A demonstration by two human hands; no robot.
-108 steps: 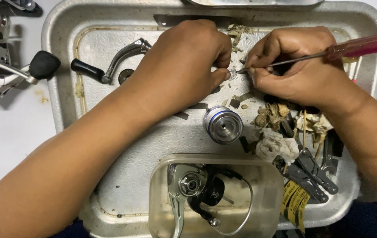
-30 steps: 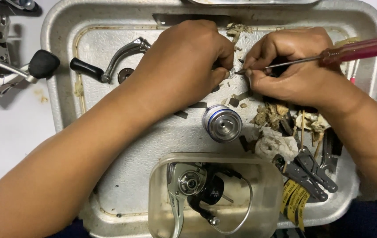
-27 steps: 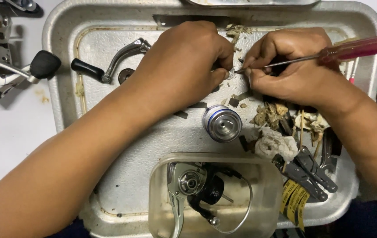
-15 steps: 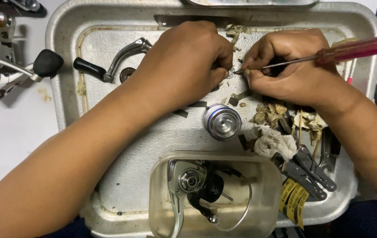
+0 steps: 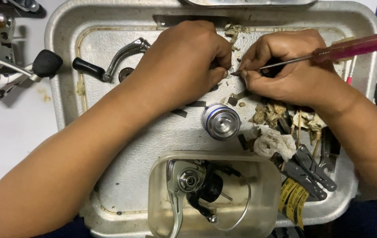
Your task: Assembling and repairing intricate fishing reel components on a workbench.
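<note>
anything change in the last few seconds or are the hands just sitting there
Almost nothing changed. The left hand stays closed on a small part, the right hand keeps the red-handled screwdriver with its tip at that part. Only the view drifted slightly. Spool and tray unmoved.

- A repair bench for fishing tackle, likely a small workshop.
- A dented metal tray serves as the work surface, littered with grime and scraps.
- Dismantled reel parts lie about: a crank handle, a spool, a reel body in a clear plastic tub.
- Pliers and a red-handled screwdriver are present.
</note>
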